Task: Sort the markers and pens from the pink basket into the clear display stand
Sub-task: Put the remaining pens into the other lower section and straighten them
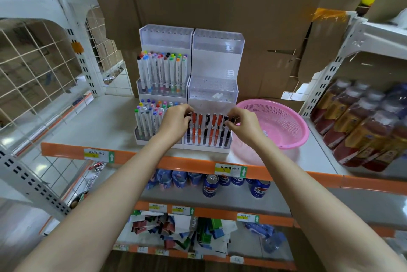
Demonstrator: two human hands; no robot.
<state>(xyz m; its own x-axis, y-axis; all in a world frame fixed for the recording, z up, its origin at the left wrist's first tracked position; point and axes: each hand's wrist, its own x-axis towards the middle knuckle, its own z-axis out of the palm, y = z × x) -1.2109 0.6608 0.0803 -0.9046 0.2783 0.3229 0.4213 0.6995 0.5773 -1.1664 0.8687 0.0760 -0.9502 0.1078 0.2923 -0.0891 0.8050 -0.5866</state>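
Note:
A clear tiered display stand [217, 92] sits on the shelf. Its left half holds rows of white markers [161, 71] with coloured caps. The lowest tier on the right holds a row of orange and black pens [208, 128] standing upright. My left hand [177, 120] pinches the top of the leftmost pen in that row. My right hand [241, 123] pinches the top of the rightmost black pen. The pink basket [284, 124] stands tilted just right of the stand, and I see nothing inside it.
Brown cardboard [220, 2] stands behind the stand. Bottled drinks [361, 124] fill the shelf to the right. The orange shelf edge [191, 163] carries price tags. Blue cans [210, 185] and loose packets sit on lower shelves. A white wire grid [35, 69] is at the left.

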